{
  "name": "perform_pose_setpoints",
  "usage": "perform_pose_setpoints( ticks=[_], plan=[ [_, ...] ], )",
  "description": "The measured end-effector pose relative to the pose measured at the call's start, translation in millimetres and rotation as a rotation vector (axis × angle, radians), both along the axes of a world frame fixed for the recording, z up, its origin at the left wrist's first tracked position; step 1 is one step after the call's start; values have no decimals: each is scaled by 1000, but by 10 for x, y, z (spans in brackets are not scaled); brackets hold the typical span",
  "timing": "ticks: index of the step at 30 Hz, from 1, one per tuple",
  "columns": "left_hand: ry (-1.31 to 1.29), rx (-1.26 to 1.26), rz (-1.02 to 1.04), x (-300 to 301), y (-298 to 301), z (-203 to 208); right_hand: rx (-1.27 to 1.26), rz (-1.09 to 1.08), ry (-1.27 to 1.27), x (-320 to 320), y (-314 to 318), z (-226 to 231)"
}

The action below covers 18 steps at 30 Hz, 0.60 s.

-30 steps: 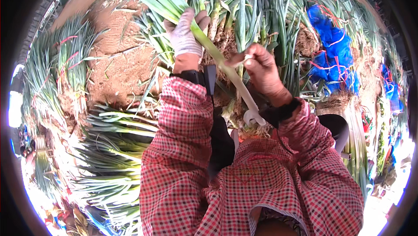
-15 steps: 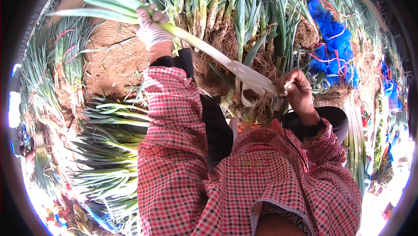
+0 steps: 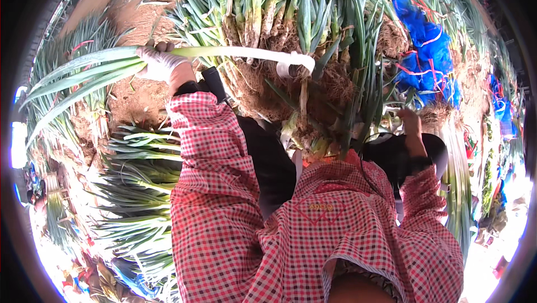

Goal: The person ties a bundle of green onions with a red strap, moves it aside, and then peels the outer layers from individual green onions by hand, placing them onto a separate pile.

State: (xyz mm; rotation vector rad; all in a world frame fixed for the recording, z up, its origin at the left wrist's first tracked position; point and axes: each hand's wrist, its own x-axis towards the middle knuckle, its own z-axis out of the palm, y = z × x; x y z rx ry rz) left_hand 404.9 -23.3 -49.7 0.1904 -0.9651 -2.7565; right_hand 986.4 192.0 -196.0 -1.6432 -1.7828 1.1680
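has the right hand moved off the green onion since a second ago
Yes. The right hand has left the green onion and dropped right, now low beside the blue bag; the left hand alone holds it.

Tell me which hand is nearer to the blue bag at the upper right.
Right. The right hand reaches into the scallion stalks just below and left of the blue bag, apart from it. The left hand is far across the pile, gripping a peeled scallion.

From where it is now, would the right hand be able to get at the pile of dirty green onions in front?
Probably yes. The right hand is empty and already at the near edge of the unpeeled pile, with nothing between. The left hand holds the peeled onion off to the side.
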Motion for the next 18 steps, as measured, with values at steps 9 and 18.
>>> perform_pose_setpoints(
  ticks=[9, 18],
  plan=[
    [169, 58, -288, 177, 206, 28, 1006, 727, -211, -2482, -1029, 1141],
    [111, 154, -427, -215, -45, -247, 901, 252, 11, -2216, -743, 819]
  ],
)
